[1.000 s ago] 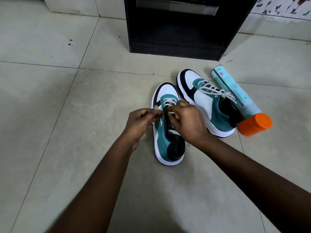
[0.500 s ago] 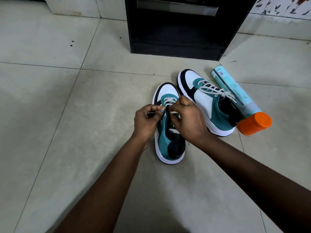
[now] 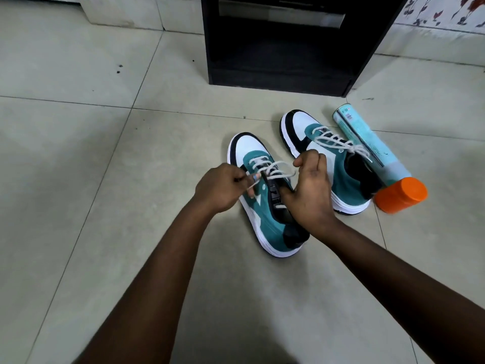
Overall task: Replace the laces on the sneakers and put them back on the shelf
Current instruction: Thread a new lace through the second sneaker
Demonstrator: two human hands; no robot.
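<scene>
Two teal, white and black sneakers stand on the tiled floor. The near sneaker (image 3: 265, 219) is partly laced with a white lace (image 3: 273, 170). My left hand (image 3: 220, 189) pinches one end of that lace at the shoe's left side. My right hand (image 3: 311, 190) pinches the other strand above the tongue, pulling it up to the right. The far sneaker (image 3: 338, 177) sits to the right, its white lace (image 3: 336, 140) threaded and tied. A black shelf unit (image 3: 278, 72) stands open behind the shoes.
A light blue spray can (image 3: 367, 145) with an orange cap (image 3: 400, 194) lies on the floor against the far sneaker's right side. Pale floor tiles (image 3: 78, 179) spread to the left and in front. A wall base runs along the back.
Both hands have drawn apart, stretching the lace across the near sneaker. The right hand rose and moved right; more of the lacing over the tongue now shows.
</scene>
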